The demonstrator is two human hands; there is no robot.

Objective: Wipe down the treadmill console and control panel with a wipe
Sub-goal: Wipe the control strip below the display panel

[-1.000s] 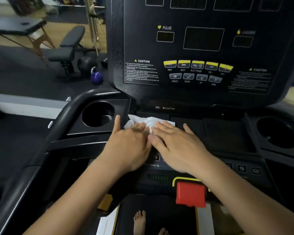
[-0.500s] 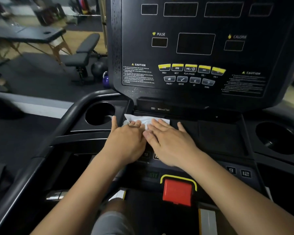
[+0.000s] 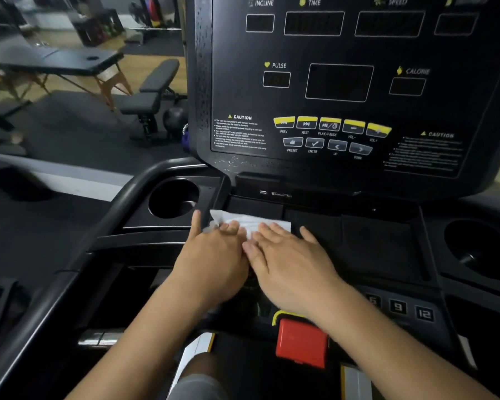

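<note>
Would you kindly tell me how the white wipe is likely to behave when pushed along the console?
The wipe looks thin and floppy: its far left corner is creased and lifted, so it will probably bunch. It seems light, likely sliding only where the left hand and right hand press it flat.

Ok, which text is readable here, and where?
Console labels:
"INCLINE"
"TIME"
"SPEED"
"PULSE"
"CALORIE"
"CAUTION" (twice; fine print unreadable)
Top-right label: blurred
Under yellow buttons:
"PREV"
"NEXT"
"PLAY/PAUSE"
"VOL-"
"VOL+"
Under grey buttons:
"PRESET"
"ENTER"
"UP"
"DOWN"
On control panel:
"9"
"12"
</note>
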